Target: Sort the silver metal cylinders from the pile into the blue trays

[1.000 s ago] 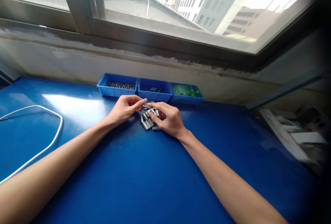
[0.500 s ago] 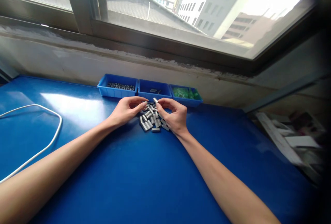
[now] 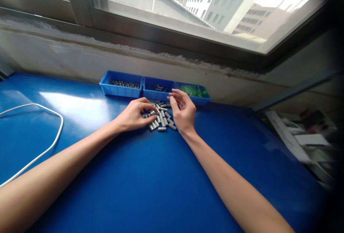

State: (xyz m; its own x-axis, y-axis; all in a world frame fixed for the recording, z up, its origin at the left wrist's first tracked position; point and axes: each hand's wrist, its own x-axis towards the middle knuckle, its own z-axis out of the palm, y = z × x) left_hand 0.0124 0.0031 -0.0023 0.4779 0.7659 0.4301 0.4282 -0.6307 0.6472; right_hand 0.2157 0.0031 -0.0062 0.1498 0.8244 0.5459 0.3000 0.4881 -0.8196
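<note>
A loose pile of short silver metal pieces, like hex standoffs [image 3: 162,121], lies on the blue table [image 3: 150,175]. My left hand [image 3: 135,114] rests at the pile's left side, thumb and fingers apart over the pieces, with no piece visibly gripped. Above the pile's right side is my right hand [image 3: 185,111], fingers loosely curled and apart, with nothing seen in it. It is close to the front of the middle blue bin [image 3: 158,94], in which a few similar dark metal pieces lie.
Left of the middle bin stands a blue bin [image 3: 118,90] of small screws. The right blue bin [image 3: 197,100] holds green plastic bags [image 3: 189,90]. A white cable [image 3: 60,129] curves over the table's left. Behind the bins are a wall and a window [image 3: 161,10]; blurred items [image 3: 311,139] are at right.
My right hand has let go of its metal piece and moved slightly up toward the bins. My left thumb and fingers have spread over the pile. The view has shifted a little.
</note>
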